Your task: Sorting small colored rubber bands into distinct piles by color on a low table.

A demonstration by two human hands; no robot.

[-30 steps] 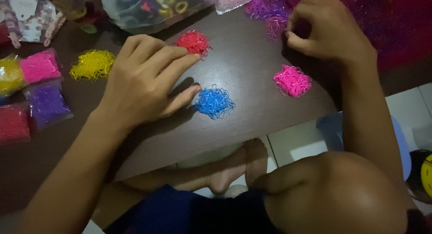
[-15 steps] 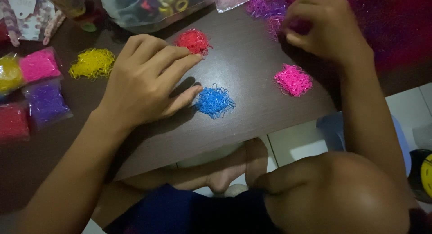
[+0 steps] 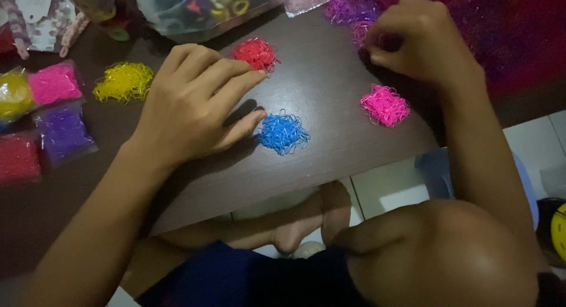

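Observation:
My left hand rests flat on the dark brown table, fingers spread, holding nothing. Its thumb tip lies just left of a blue pile of tiny rubber bands, and its fingertips reach toward a red pile. My right hand is curled at the far right of the table, fingers pinched in a big mixed heap of purple and red bands; what it pinches is hidden. A pink pile lies just below that hand. A yellow pile sits left of my left hand.
Small clear bags of pink, yellow, purple and red bands lie at the left. A clear plastic bag of coloured hair ties stands at the back. The table's near edge runs diagonally above my knee and tiled floor.
My right hand has shifted slightly within the purple heap. The left hand and the sorted piles have stayed put.

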